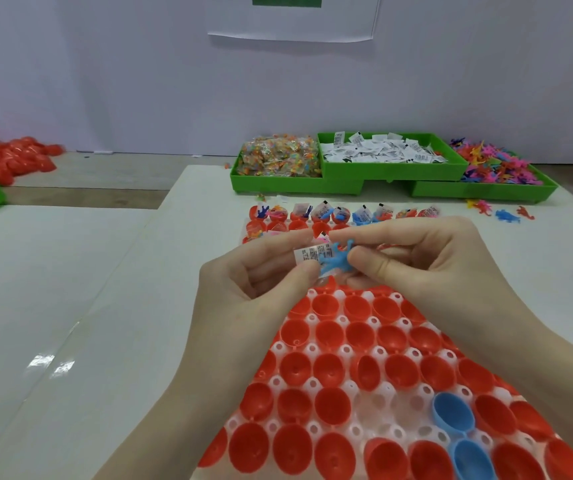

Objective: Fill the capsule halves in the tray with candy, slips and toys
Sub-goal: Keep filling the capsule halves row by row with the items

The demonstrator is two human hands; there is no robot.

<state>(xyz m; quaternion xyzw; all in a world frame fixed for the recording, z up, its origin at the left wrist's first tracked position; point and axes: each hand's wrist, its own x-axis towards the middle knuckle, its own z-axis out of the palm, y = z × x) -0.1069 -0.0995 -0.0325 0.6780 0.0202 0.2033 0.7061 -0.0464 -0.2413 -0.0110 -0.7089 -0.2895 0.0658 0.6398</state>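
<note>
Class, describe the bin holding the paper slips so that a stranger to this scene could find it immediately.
Look to the back of the white table, where three green bins stand in a row. The slip bin is the middle one, sitting higher than its neighbours. Only it holds white printed slips; the candy bin lies left, the toy bin right.

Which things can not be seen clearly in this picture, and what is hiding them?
Head view only:
- Tray: middle rows hidden behind both hands; near rows cut by the bottom edge.
- Slip: print too small to read.
- Blue toy: partly covered by the fingers of the right hand and left hand.
</note>
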